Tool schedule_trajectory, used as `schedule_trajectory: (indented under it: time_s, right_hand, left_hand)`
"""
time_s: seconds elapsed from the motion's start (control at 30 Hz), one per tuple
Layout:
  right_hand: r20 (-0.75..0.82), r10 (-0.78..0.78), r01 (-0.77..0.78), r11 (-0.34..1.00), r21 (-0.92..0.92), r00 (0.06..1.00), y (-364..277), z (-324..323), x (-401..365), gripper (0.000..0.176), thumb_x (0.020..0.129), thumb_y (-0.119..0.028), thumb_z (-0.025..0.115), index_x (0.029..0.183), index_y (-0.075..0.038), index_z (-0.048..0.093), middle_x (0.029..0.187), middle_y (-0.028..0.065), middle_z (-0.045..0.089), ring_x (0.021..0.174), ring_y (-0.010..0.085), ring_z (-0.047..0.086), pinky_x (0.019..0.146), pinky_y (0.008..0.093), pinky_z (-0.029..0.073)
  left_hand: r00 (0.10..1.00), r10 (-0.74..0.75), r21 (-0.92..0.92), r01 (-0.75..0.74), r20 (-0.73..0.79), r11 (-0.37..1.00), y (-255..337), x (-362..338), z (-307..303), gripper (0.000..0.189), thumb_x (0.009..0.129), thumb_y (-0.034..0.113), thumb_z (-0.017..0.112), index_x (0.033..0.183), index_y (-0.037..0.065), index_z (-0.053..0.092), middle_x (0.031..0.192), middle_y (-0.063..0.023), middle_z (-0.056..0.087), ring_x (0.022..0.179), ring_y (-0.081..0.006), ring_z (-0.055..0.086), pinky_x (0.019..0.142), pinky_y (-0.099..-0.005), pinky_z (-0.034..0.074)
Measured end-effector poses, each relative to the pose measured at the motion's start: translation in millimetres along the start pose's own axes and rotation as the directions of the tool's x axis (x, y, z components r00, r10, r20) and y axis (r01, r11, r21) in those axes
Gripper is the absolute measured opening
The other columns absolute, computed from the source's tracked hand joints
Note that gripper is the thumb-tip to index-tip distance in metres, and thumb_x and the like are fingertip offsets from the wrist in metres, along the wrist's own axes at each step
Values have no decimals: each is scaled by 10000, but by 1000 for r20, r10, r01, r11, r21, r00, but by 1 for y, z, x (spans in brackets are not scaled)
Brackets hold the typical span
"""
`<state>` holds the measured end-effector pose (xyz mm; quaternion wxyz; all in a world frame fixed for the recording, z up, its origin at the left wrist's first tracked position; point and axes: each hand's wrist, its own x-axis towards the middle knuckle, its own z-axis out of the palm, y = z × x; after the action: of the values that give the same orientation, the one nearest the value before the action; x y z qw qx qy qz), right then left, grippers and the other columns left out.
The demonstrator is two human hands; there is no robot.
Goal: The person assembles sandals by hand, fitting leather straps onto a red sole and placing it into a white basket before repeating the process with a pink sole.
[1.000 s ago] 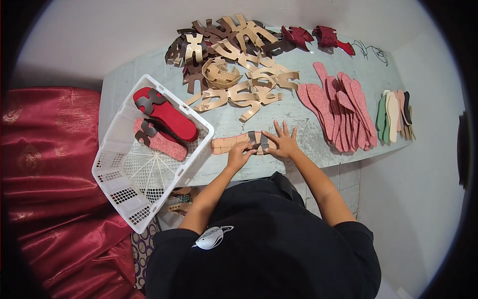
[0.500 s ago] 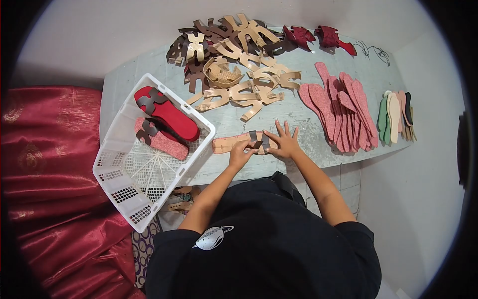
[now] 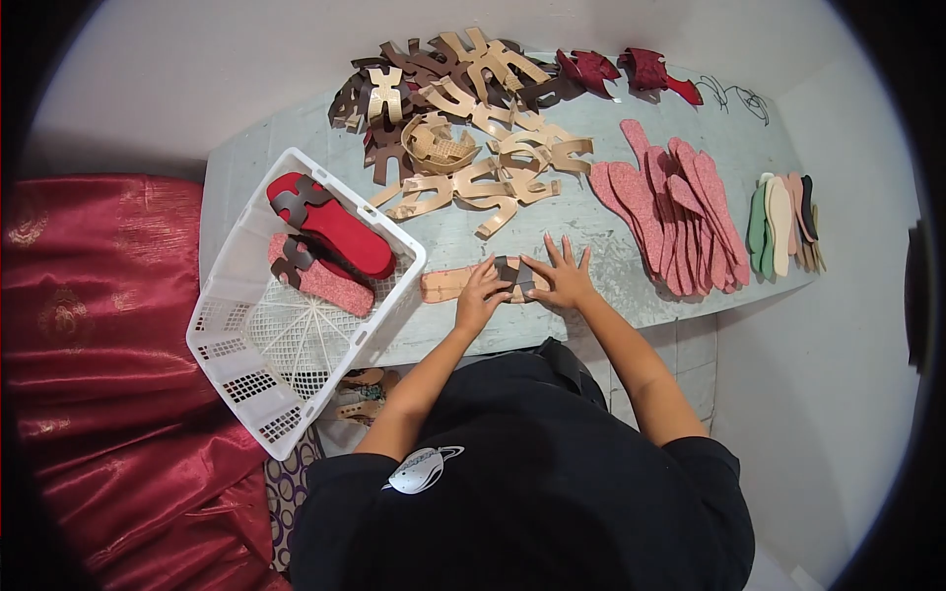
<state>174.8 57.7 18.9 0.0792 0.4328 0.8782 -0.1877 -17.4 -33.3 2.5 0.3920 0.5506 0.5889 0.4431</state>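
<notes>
A tan insole [image 3: 443,286] lies flat on the table near its front edge, with a dark brown shoe strap [image 3: 513,274] across it. From the left, my left hand [image 3: 480,298] rests with its fingers laid out on the insole and the strap's left edge. My right hand [image 3: 565,281] lies at the strap's right side, fingers spread wide and thumb by the strap, covering the insole's right end. Both hands look open and neither is wrapped round anything.
A white plastic crate [image 3: 414,261] at the left holds a red slipper [image 3: 340,231] and a pink slipper [image 3: 330,284]. Tan straps [image 3: 448,192] and dark ones pile up behind. Pink insoles [image 3: 680,217] and coloured soles [image 3: 781,227] lie at the right, dark red straps [image 3: 645,71] at the back.
My left hand has gone from pinching the strap's edge to lying flatter, its fingers reaching further up over the insole. The right hand stays almost where it was.
</notes>
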Motion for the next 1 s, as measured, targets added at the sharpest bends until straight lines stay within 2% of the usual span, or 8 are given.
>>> schedule_trajectory:
  time_s: [0.1,0.23,0.3,0.33,0.4,0.63,0.93,1.0]
  right_hand:
    - [16,3,-2,1000,-25,1000,0,-1,0,737,645,-730,458,1307,-456,285,1461,104,36,1304,442,35,913,707,-13]
    - [11,2,-1,1000,-25,1000,0,-1,0,741,646,-728,459,1310,-455,278,1461,104,36,1305,441,34,911,708,-17]
    - [7,-4,5,1000,-30,1000,0,-2,0,743,644,-728,460,1310,-453,280,1460,106,37,1304,442,36,909,710,-18]
    - [6,-8,8,1000,-30,1000,0,-1,0,743,644,-728,460,1310,-453,280,1460,106,37,1304,442,36,909,710,-18]
    - [26,1,0,1000,-28,1000,0,-3,0,746,639,-731,460,1309,-452,284,1460,106,38,1303,443,37,909,710,-19]
    - [12,-5,6,1000,-25,1000,0,-2,0,750,636,-733,462,1308,-449,289,1459,110,39,1302,447,42,907,712,-17]
    - [22,9,-9,1000,-8,1000,-1,-2,0,745,634,-718,483,1304,-489,250,1462,100,16,1312,424,12,913,707,-37]
    - [27,15,-14,1000,-19,1000,-2,-3,0,741,636,-721,478,1302,-490,251,1462,95,13,1314,417,9,912,709,-32]
  left_hand:
    - [996,94,151,-93,5,984,3,-1,-1,264,681,90,686,944,76,664,1332,-117,380,1042,-265,550,844,-325,454]
    - [983,184,254,-182,15,950,1,-2,-2,264,695,127,680,945,47,651,1284,-101,444,1030,-257,553,833,-326,453]
    - [967,249,388,-252,58,887,-3,-3,-3,274,710,156,670,942,16,635,1231,-81,499,1011,-249,557,820,-334,458]
    - [967,249,389,-251,56,886,-5,-4,-3,274,710,156,670,942,16,635,1231,-81,499,1011,-249,557,820,-334,458]
    - [932,356,440,-350,71,827,-6,-3,-4,291,723,161,665,962,2,616,1179,-71,541,977,-260,566,809,-329,464]
    - [914,389,493,-394,119,775,-6,-3,-6,306,732,179,655,981,10,602,1170,-75,545,980,-253,566,806,-335,465]
    - [883,419,632,-451,213,630,-7,1,-2,352,744,176,636,1041,1,565,1195,-99,519,987,-243,547,810,-337,455]
    - [855,434,666,-502,284,552,-6,1,-6,361,763,210,616,1065,21,560,1213,-89,507,1017,-221,526,834,-332,423]
